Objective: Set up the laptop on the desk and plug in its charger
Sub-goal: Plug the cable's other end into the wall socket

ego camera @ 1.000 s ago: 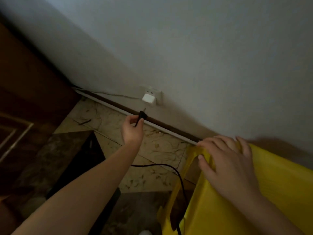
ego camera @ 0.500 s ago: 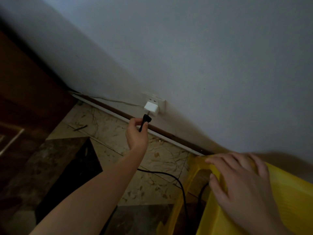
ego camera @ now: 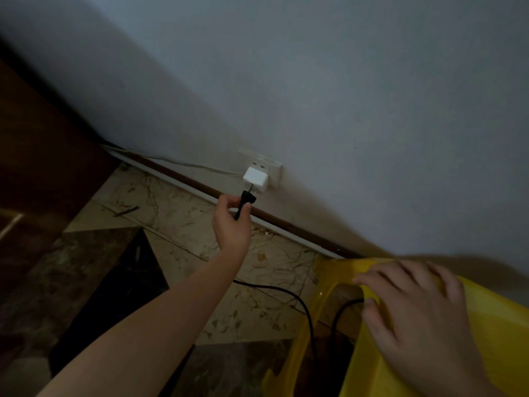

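Plug-in step: the left hand point(ego camera: 231, 224) pinches the black charger plug point(ego camera: 245, 202) right under the white adapter point(ego camera: 255, 179) in the wall socket point(ego camera: 270, 167), next needing prongs lined up with free slots, while the right hand point(ego camera: 415, 316) rests flat and open, holding nothing, on the yellow stool point(ego camera: 486, 325).

No legible text, label, brand, number or sign appears on any surface; the dim, blurred view leaves all markings unreadable.

Single head view, worn on your head: looks forward and down, tilted, toward wall point(ego camera: 343, 81) base and floor point(ego camera: 177, 222). Both your forearms enter from bottom edge. Wall socket point(ego camera: 269, 167) at mid-distance, centre frame. No second view for overlap.
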The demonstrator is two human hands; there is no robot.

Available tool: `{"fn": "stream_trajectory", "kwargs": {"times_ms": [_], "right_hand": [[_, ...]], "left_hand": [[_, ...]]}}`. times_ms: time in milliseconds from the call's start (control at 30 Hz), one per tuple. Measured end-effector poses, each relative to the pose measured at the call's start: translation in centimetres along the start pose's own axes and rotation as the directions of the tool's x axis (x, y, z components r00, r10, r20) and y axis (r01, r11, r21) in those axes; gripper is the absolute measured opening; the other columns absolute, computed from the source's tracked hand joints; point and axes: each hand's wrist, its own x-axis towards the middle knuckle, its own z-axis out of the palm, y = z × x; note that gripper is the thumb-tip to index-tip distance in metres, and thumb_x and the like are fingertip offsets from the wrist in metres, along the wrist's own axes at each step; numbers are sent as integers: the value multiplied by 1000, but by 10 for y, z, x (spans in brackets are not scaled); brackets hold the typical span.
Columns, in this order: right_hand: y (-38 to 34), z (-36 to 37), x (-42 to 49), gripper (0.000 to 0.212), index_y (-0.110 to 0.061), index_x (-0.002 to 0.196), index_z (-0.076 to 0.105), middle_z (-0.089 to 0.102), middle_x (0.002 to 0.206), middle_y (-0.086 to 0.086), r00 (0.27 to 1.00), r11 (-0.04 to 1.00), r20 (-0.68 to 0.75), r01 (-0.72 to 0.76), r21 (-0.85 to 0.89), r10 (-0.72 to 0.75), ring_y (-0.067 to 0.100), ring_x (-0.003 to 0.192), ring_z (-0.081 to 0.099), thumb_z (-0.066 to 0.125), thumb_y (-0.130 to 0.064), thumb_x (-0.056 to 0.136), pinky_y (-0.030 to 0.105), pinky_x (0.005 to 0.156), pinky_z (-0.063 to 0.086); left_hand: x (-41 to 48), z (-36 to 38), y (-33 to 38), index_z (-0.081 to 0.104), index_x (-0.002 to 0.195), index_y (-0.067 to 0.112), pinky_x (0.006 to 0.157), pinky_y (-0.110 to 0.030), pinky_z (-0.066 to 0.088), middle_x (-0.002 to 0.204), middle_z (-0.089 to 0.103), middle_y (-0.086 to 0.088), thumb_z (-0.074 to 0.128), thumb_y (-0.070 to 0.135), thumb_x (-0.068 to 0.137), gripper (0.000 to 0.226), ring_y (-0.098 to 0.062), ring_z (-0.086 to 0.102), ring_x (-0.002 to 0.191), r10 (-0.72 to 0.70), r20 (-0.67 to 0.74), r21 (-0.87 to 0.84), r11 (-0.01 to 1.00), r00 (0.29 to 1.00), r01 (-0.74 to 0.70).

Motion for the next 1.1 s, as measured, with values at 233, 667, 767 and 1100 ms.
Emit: {"fn": "stream_trajectory", "kwargs": {"times_ms": [233, 667, 767, 1100], "right_hand": [[0, -1, 21, 41, -32, 106, 64, 64, 113, -7, 980, 980, 34, 197, 1, -197, 19, 109, 56, 41, -46, 76, 43, 97, 30], [27, -5, 163, 56, -16, 144, 35, 5, 158, 15, 669, 321, 203, 572, -755, -715, 34, 144, -7, 49, -20, 90, 57, 113, -16], [34, 7, 167, 63, -15, 150, 19, -15, 155, 19, 677, 162, 280, 512, -843, -681, 41, 134, -30, 45, -22, 93, 60, 103, -29], [34, 7, 171, 59, -14, 148, 23, -36, 144, 21, 672, 124, 384, 578, -807, -633, 42, 126, -42, 21, -6, 89, 59, 97, -36]], "left_hand": [[6, -3, 0, 53, 88, 19, 82, -36, 54, 91, 61, 1, 62, 12, 88, 12, -25, 65, 95, -18, 20, -1, 1000, 1000, 18], [7, 4, -6, 53, 85, 23, 86, -36, 55, 96, 63, 0, 63, 10, 87, 17, -22, 66, 94, -27, -25, -40, 999, 999, 26], [7, 5, -9, 55, 90, 19, 86, -35, 55, 104, 65, -7, 65, 11, 86, 13, -21, 66, 94, -11, -32, -16, 1000, 999, 10], [11, 0, -10, 54, 86, 20, 82, -39, 57, 101, 64, -6, 65, 8, 86, 17, -24, 67, 90, 58, 16, 24, 998, 998, -58]]}}
